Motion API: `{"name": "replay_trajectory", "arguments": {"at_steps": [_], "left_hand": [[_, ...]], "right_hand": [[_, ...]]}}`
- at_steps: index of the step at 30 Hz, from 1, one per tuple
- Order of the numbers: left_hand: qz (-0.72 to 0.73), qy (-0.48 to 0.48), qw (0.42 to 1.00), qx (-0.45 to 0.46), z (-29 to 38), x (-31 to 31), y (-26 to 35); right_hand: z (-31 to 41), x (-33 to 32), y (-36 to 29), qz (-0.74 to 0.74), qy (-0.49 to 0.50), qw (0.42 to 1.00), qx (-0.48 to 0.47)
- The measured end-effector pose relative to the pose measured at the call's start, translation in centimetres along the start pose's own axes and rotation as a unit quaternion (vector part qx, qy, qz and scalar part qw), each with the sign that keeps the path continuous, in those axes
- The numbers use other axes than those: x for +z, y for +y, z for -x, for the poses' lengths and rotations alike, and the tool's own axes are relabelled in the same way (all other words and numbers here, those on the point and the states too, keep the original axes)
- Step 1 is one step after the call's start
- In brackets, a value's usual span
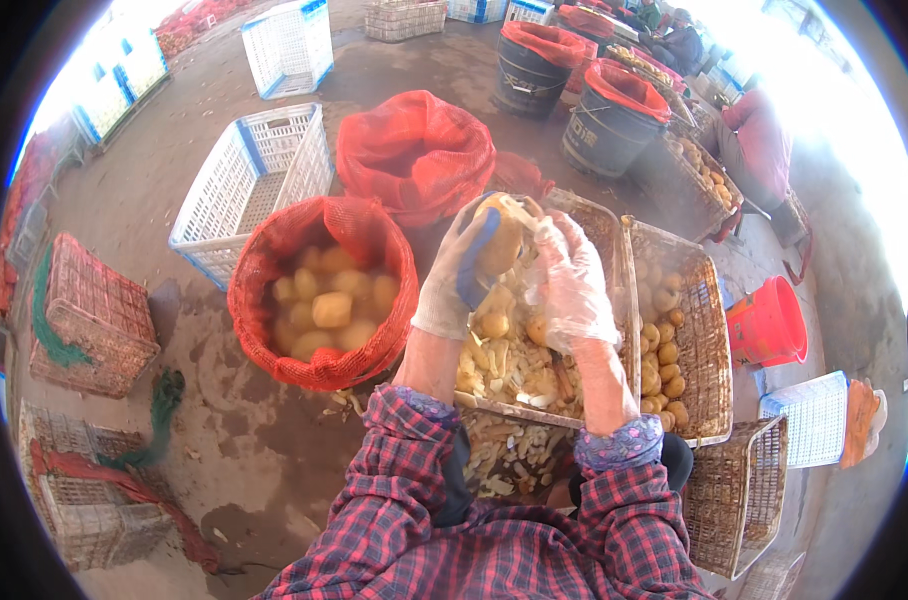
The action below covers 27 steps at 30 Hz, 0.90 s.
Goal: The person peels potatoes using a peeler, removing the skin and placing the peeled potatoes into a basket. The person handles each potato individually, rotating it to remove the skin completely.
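Observation:
My left hand [458, 259], in a grey and blue work glove, grips a large potato [501, 244] over a crate. My right hand [574, 277], under a clear plastic glove, is raised against the potato's right side; whether it holds a tool is hidden by its fingers. Below both hands, the crate [525, 413] holds peelings and a few potatoes [494, 324]. To the left stands a bucket lined with red mesh [248, 330], with peeled potatoes [332, 309] in cloudy water. Unpeeled potatoes [668, 352] fill part of the crate on the right.
Another red mesh-lined container [416, 142] and a white plastic crate [214, 180] stand ahead. A red bucket [780, 319] is beyond the right crate. Dirty crates [98, 322] stand at the left. Dark buckets [533, 71] and seated people [758, 139] are farther off.

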<state>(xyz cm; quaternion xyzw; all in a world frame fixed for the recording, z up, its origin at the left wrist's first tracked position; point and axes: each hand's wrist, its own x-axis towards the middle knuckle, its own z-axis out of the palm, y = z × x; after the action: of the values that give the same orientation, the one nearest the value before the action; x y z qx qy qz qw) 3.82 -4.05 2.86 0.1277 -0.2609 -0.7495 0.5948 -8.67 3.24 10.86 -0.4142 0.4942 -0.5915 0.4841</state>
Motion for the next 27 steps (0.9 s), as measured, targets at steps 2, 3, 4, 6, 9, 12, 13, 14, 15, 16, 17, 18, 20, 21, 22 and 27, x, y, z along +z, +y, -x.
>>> {"name": "replay_trajectory", "arguments": {"at_steps": [2,3,4,6,9,12,13,14,15,16,17,18,20,21,22,27], "left_hand": [[-0.006,-0.003,1.000,0.008,-0.1,0.3,-0.2],[0.030,0.008,1.000,-0.006,-0.1,-0.2,-0.3],[0.066,0.019,0.998,-0.017,0.1,-0.7,-0.1],[0.056,0.028,0.998,0.003,0.4,-1.3,0.1],[0.038,0.029,0.999,0.021,1.0,-1.2,-0.3],[0.197,-0.100,0.974,-0.057,0.6,-2.2,1.3],[0.247,-0.144,0.955,-0.082,0.6,-2.1,2.0],[0.179,-0.059,0.982,0.033,1.1,-1.1,1.1],[0.091,0.046,0.986,0.133,1.7,0.4,0.5],[0.092,0.085,0.988,0.095,0.5,-0.5,0.4],[0.162,0.044,0.985,0.046,0.5,-1.7,0.3],[0.235,0.001,0.972,-0.015,0.1,-1.3,0.1],[0.181,-0.041,0.983,-0.013,-0.2,-2.1,-0.1],[0.157,-0.061,0.986,-0.013,-0.2,-2.3,-0.5],[0.139,0.023,0.990,-0.005,0.1,-1.6,-0.7],[0.143,0.017,0.989,0.022,0.2,-0.9,0.7]], "right_hand": [[-0.2,0.6,2.1,-0.008,-0.012,0.998,-0.054],[-0.4,1.0,3.6,0.000,-0.017,0.995,-0.093],[0.2,1.6,4.0,0.083,0.005,0.991,-0.104],[1.3,3.0,5.7,0.121,0.036,0.981,-0.145],[4.0,3.2,7.0,0.197,0.053,0.974,-0.101],[7.4,1.3,10.6,0.440,0.025,0.897,-0.037],[7.6,1.2,11.2,0.337,0.036,0.939,-0.053],[8.0,1.0,11.7,0.230,0.047,0.970,-0.071],[8.2,0.5,11.3,0.143,0.055,0.987,-0.058],[7.4,0.1,10.2,0.077,0.071,0.994,-0.011],[6.4,-0.3,9.3,0.035,0.094,0.994,0.044],[4.4,-1.5,8.0,0.012,0.124,0.989,0.082],[1.4,0.0,3.5,-0.024,0.091,0.991,0.099],[-0.2,-0.1,2.8,-0.047,0.064,0.991,0.106],[-0.6,0.5,3.0,-0.025,0.048,0.996,0.075],[4.0,1.8,8.2,-0.099,0.010,0.995,-0.001]]}}
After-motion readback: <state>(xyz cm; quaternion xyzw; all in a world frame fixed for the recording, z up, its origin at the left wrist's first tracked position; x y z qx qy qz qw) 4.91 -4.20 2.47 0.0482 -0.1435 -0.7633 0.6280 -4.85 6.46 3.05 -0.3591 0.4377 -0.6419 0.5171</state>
